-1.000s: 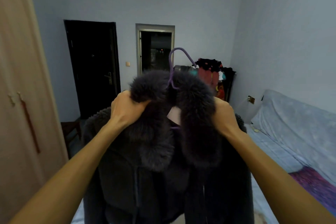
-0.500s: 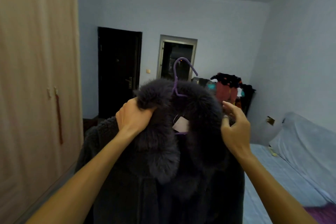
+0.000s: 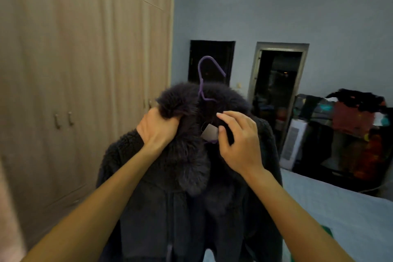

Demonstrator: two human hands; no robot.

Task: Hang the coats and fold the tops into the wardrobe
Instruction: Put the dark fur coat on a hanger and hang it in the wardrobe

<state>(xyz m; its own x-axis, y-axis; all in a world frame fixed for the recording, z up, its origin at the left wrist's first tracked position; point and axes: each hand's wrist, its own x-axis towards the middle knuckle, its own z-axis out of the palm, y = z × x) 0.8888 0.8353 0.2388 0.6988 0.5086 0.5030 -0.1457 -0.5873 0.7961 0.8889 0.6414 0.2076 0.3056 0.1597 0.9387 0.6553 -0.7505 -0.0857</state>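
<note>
a home bedroom: wooden wardrobe (image 3: 85, 70), bed (image 3: 340, 215), cluttered clothes rack (image 3: 350, 134).

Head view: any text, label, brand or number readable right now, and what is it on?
No text can be read.
Tag at the coat collar, by the right hand: looks blank or too blurred to read.
Wardrobe doors: no lettering shows.
Clutter on the rack at right: too blurred to show any print.

No writing can be read anywhere. The small pale paper tag (image 3: 209, 132) hanging at the dark coat's collar, just beside the right hand's (image 3: 240, 142) thumb, shows a blank face.
</note>
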